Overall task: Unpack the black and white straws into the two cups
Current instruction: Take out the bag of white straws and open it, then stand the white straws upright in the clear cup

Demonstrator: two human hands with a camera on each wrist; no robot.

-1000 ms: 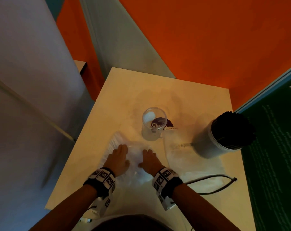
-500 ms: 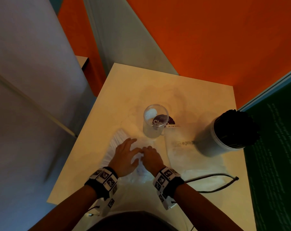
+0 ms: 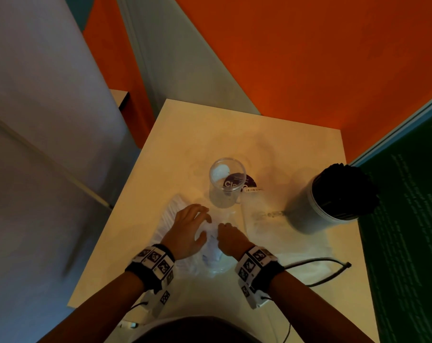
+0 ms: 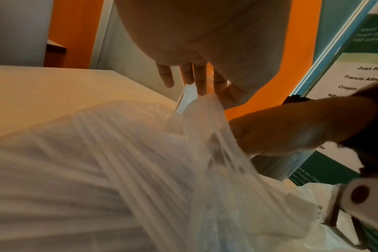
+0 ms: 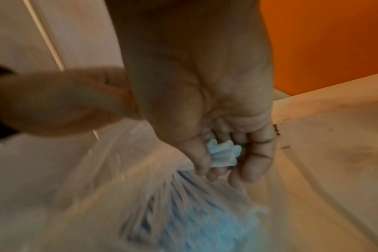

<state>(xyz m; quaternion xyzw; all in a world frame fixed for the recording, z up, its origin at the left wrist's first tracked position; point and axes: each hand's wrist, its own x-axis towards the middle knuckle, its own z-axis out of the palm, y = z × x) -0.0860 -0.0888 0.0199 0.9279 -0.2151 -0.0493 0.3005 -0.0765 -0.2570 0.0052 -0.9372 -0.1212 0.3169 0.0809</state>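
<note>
Two cups (image 3: 226, 184), two hands (image 3: 188, 229)

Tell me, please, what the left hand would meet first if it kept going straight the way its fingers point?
Probably the empty clear cup, just beyond the left hand; depth is uncertain.

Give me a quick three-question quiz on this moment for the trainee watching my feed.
1. True or false: the clear cup already holds white straws.
2. Which hand pinches the gathered end of the plastic bag? A) left hand B) right hand
3. Fill in: the black straws stand in the ____ cup at the table's right side.

Key
1. False; it is empty, and the white straws are in the bag.
2. B; the right hand pinches it, while the left hand has its fingers spread over the bag.
3. white
</note>
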